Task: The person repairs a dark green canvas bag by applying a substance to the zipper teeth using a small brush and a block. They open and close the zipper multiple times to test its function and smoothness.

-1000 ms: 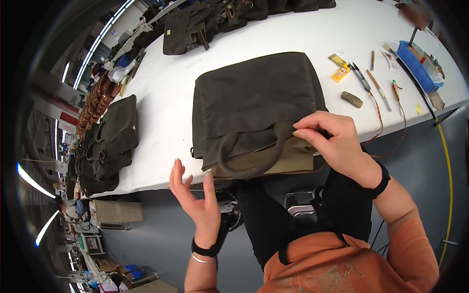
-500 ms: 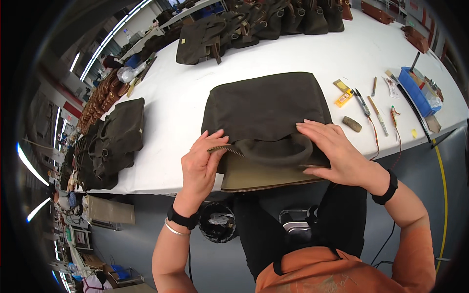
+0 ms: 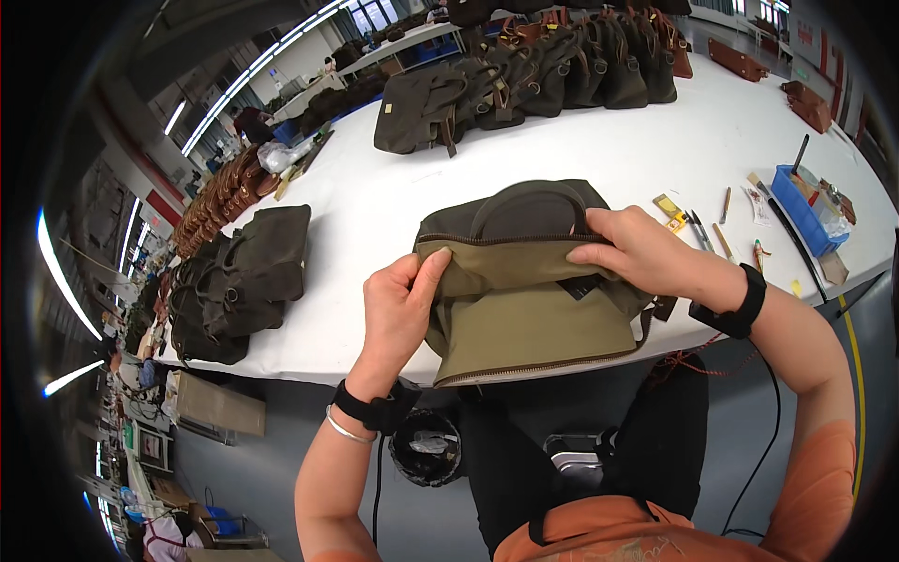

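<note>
A dark olive handbag (image 3: 543, 328) lies in front of me at the table's near edge, its zipped mouth spread wide. Khaki lining shows inside, with a small black patch (image 3: 582, 285) partly under the far side's fold. The bag's curved handle (image 3: 529, 194) rests over the far panel. My left hand (image 3: 401, 302) pinches the left end of the far zipper edge, thumb on the lining. Toward the right end of that same edge, my right hand (image 3: 646, 251) grips it between thumb and fingers. The near zipper edge (image 3: 538, 372) hangs toward my lap, untouched.
Several dark bags (image 3: 412, 112) line the table's far side, and others (image 3: 267, 258) are piled at left. On the right are a blue tray (image 3: 807, 214), hand tools (image 3: 723, 242) and a yellow case (image 3: 670, 211). A bin (image 3: 426, 450) stands below.
Both hands have lifted the far panel up and away, opening the bag's mouth and exposing the lining. Its handle has swung from the near side to the far side. The view has shifted slightly.
</note>
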